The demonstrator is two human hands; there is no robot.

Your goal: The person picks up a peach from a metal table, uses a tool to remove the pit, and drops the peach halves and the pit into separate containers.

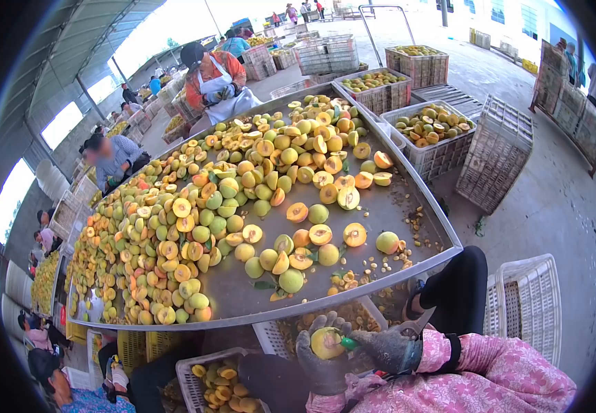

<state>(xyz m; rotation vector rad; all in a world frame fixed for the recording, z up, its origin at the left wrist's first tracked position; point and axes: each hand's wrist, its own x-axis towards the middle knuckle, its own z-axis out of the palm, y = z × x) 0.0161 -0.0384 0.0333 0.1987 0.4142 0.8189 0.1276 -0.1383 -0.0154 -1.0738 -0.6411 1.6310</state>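
Note:
My left hand [322, 354], in a dark grey glove, is closed around a cut peach [327, 343] with its pale yellow flesh facing up. My right hand [389, 349], gloved the same way, grips a green-handled knife [348, 342]. The green end touches or overlaps the peach's edge, and a pale blade sticks out on the hand's far side. Both hands are above a white crate [270, 339] with fruit scraps, beside the metal table [339, 297]. Whole and halved peaches [222, 206] are heaped on that table, with loose pits near its close corner.
A crate of peach halves [191, 375] stands lower left, near a co-worker in blue [91, 396]. White stacked crates [528, 303] are at my right. Beyond the table are filled crates [430, 127], a tilted crate stack [496, 155] and a worker in orange [215, 79].

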